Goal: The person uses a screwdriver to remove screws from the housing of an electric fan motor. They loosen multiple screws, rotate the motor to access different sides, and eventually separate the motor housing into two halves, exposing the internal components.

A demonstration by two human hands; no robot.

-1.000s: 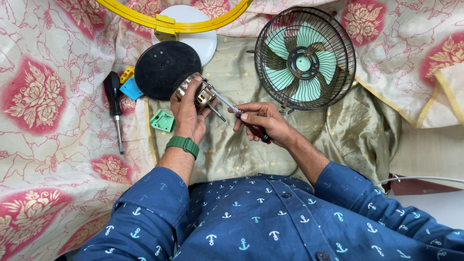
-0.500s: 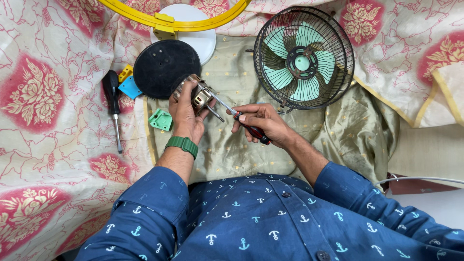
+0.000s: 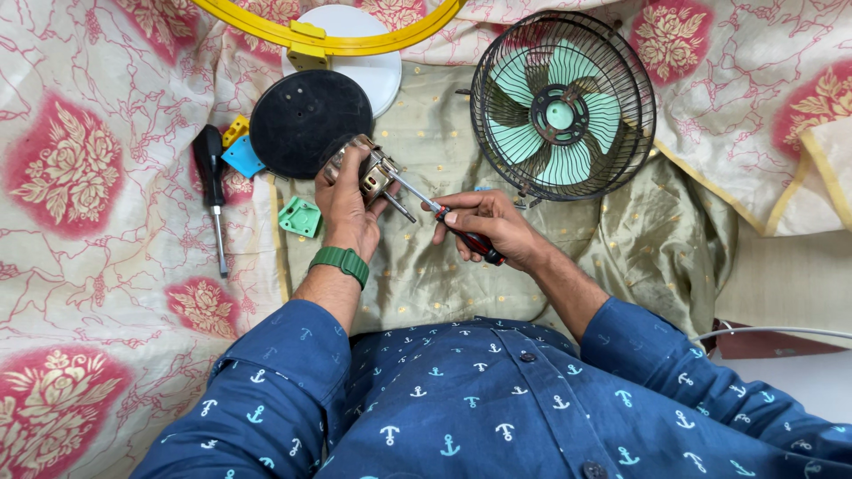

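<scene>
My left hand (image 3: pixel 348 209), with a green band at the wrist, grips a small metal fan motor (image 3: pixel 366 167) and holds it tilted above the cloth; its shaft sticks out toward the lower right. My right hand (image 3: pixel 490 226) is closed around a red-and-black-handled screwdriver (image 3: pixel 444 216). The screwdriver's shaft slants up to the left and its tip touches the motor's housing. Just right of both hands, a table fan head (image 3: pixel 562 105) with a black wire cage and pale green blades lies on the cloth.
A black round disc (image 3: pixel 306 120) and a white round base (image 3: pixel 368 62) lie behind the motor, under a yellow ring (image 3: pixel 328 35). A second black-handled screwdriver (image 3: pixel 213 195), blue and yellow plastic pieces (image 3: pixel 238 153) and a green plastic bracket (image 3: pixel 300 217) lie to the left. A white cable (image 3: pixel 781 330) runs at the right.
Both hands stay on the motor and screwdriver with only slight shifts; the view has drifted a little.
</scene>
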